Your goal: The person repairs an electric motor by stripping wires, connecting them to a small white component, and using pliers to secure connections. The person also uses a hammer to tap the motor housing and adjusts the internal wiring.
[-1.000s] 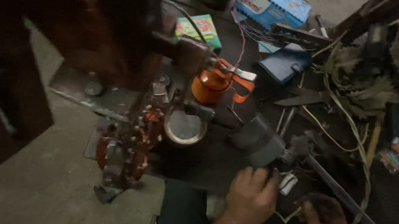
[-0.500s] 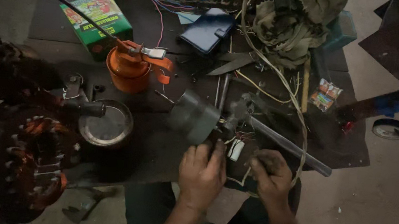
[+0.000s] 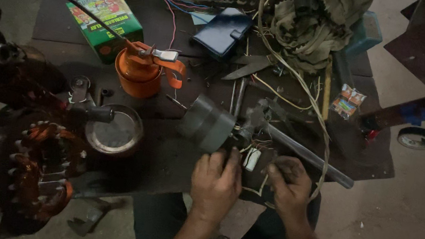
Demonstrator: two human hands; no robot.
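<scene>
A grey cylindrical part [image 3: 208,122] lies on the dark workbench [image 3: 167,157], joined to a long dark metal rod [image 3: 306,155] that runs to the right. Thin wires and a small white block [image 3: 252,158] sit at the joint. My left hand [image 3: 215,179] rests palm down just below the cylinder, fingertips at the wires; its grip is hidden. My right hand [image 3: 288,184] is curled below the rod, pinching a thin pale wire [image 3: 252,191] that loops between both hands.
An orange oil can [image 3: 142,71] with a long spout, a round metal dish [image 3: 114,131], a green box [image 3: 105,21], a blue wallet [image 3: 222,31], scissors [image 3: 248,67] and a cloth heap [image 3: 318,20] crowd the bench. A copper-wound stator [image 3: 41,170] sits at left. Tape roll [image 3: 414,137] lies on the floor.
The view has swung left and down, so the bench items shifted right and up. Both hands stayed at the cylinder's joint, and the right hand closed in nearer the wires.
</scene>
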